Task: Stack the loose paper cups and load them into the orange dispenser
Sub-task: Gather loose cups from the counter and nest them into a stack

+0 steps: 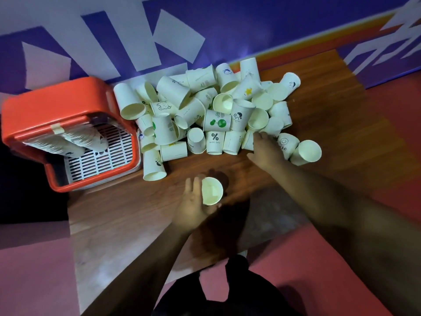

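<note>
Dark clothing (pixel 227 293) is showing at the bottom edge, with both bare forearms reaching out above it. Over the counter (pixel 127 206) the left hand (pixel 193 206) is holding a cup (pixel 212 190) mouth up, fingers curled round its side; whether more cups are nested under it is not showing. The right hand (pixel 267 150) is reaching into the near right edge of the pile (pixel 205 110), fingers down among the cups; I cannot tell whether it is gripping one.

Judging by how things are lying, the job is looking early to midway. The dispenser (pixel 57 103) is sitting at the counter's left end, just beside the pile, and nested stacks (pixel 68 142) are already lying inside it above a white grille (pixel 102 160). Dozens of cups are lying loose, tumbled on their sides, upright and upside down, so most of the stacking and loading is remaining.

Brown wood grain is running across the counter, which is butting against a purple wall (pixel 250 23) carrying big pale letters and an orange stripe. Pinkish-red floor (pixel 387 133) is showing on both sides, and the light is looking dim.
</note>
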